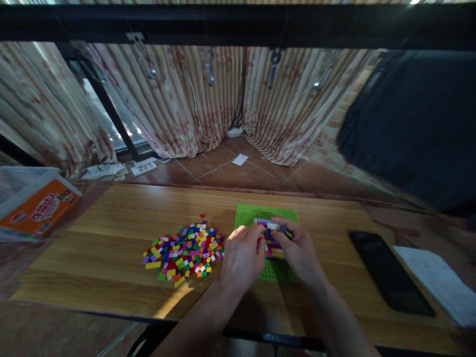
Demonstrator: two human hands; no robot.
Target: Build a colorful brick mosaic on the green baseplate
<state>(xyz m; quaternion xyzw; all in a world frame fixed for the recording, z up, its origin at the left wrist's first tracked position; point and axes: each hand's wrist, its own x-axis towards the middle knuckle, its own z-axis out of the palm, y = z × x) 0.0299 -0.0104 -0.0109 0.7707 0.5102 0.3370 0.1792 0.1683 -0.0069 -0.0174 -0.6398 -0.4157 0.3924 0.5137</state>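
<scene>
A green studded baseplate [248, 215] lies on the wooden table [111, 218]. A small stack of multicoloured bricks [270, 237] stands on it. My left hand [241, 258] rests on the plate's left side, fingers curled against the stack. My right hand [297, 250] is on the other side, its fingertips pinched on the top of the brick stack. A heap of loose coloured bricks [186, 250] lies just left of my left hand.
A black phone [388, 272] lies to the right, with white paper [439, 282] beyond it. An orange-labelled package [37, 210] sits at the far left. A dark cloth bag [416, 124] hangs at the right. Curtains and a tiled floor lie behind the table.
</scene>
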